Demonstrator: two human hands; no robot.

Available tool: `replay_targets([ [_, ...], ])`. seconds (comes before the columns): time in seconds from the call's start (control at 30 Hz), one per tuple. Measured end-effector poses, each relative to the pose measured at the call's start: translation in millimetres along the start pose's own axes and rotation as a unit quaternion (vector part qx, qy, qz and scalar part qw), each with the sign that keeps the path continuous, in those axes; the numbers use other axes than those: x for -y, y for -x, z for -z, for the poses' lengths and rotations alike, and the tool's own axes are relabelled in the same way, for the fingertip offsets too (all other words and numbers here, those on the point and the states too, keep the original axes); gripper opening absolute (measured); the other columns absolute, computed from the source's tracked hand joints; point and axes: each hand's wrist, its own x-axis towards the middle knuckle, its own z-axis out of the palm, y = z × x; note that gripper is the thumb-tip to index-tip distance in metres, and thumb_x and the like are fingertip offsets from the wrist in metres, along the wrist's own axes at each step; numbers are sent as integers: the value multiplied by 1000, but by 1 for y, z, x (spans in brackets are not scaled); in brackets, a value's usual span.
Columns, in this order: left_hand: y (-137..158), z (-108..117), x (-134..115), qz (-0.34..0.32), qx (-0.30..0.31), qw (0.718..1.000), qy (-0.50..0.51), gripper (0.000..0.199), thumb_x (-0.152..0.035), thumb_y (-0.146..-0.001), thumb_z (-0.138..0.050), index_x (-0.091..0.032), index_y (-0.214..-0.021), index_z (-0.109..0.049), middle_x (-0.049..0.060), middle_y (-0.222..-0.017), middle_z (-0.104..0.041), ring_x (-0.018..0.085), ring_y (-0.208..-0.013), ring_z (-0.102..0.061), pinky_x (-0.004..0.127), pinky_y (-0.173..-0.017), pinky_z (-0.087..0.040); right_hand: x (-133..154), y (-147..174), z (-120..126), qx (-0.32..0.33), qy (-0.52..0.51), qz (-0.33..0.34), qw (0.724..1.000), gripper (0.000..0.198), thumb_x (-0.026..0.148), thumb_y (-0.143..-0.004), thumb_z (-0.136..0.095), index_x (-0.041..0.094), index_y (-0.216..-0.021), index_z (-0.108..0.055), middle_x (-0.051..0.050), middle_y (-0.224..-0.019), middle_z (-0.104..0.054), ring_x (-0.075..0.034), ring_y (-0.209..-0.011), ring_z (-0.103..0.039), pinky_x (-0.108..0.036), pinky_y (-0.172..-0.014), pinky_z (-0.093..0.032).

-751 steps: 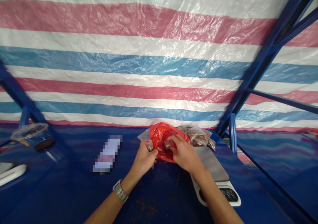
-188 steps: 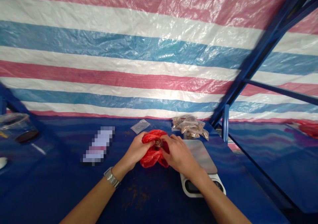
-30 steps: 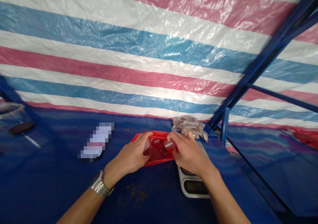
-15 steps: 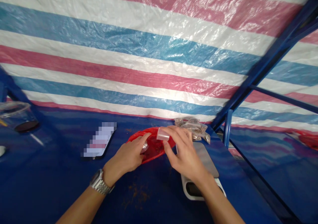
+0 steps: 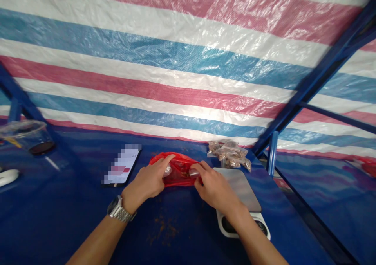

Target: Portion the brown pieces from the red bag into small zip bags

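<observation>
A red plastic bag (image 5: 179,179) lies mouth open on the blue table, with some dark brown bits inside. My left hand (image 5: 147,182), wearing a metal watch, is at the bag's left side. Its fingers are closed on a small crinkled clear plastic bag (image 5: 167,170) at the red bag's opening. My right hand (image 5: 214,186) grips a small clear plastic cup (image 5: 194,173), now lowered into the red bag's right side. The cup's lower part and what it contains cannot be made out.
A kitchen scale (image 5: 239,186) sits under my right forearm. Behind it lie several small clear packets (image 5: 230,153) of brown pieces. On the left are a phone (image 5: 122,166) and a clear tub (image 5: 32,137). Brown crumbs (image 5: 163,229) dot the table. A blue metal frame (image 5: 293,104) rises at right.
My right hand has lowered the cup from above the red bag into its opening. My left hand stays at the bag's left side. The view has shifted slightly.
</observation>
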Motion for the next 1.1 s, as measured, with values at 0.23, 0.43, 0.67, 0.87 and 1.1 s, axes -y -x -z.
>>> replay_targets([
  [0.23,-1,21,-16,18,41,999,-18,61,-15,-91,-51,-34,-149,-56,9,-135,-73,35,-111,-74,45,-89,-56,6,-1,1,9,37,-2,999,46,2,-94,-44,24,-129,-62,-9,-129,-67,-20,-85,-73,-31,-69,-46],
  [0.43,-18,50,-41,53,64,993,88,37,-38,-96,-50,-23,-125,-67,6,-106,-79,27,-92,-75,35,-83,-55,2,-3,4,42,57,-26,997,46,4,-97,-39,26,-134,-58,-8,-127,-70,-22,-91,-74,-32,-71,-43],
  [0.67,-13,62,-27,172,-81,980,62,52,-51,-87,-58,-20,-129,-58,3,-81,-73,26,-70,-70,32,-65,-50,2,-3,6,61,47,-39,996,40,8,-98,-43,26,-131,-55,-6,-126,-72,-25,-94,-73,-32,-73,-40],
  [0.87,15,17,-2,205,59,968,134,60,-55,-81,-66,-19,-128,-57,6,-92,-76,29,-82,-74,36,-74,-53,5,-3,5,55,40,-28,997,47,5,-93,-46,29,-133,-55,-5,-133,-68,-24,-97,-73,-32,-73,-41],
  [1.1,0,26,-20,257,-17,929,268,54,-37,-72,-71,-18,-121,-57,-2,-77,-70,17,-63,-63,25,-55,-45,4,-3,4,44,51,-32,997,44,3,-90,-46,29,-123,-59,-3,-129,-70,-23,-92,-74,-31,-68,-41],
])
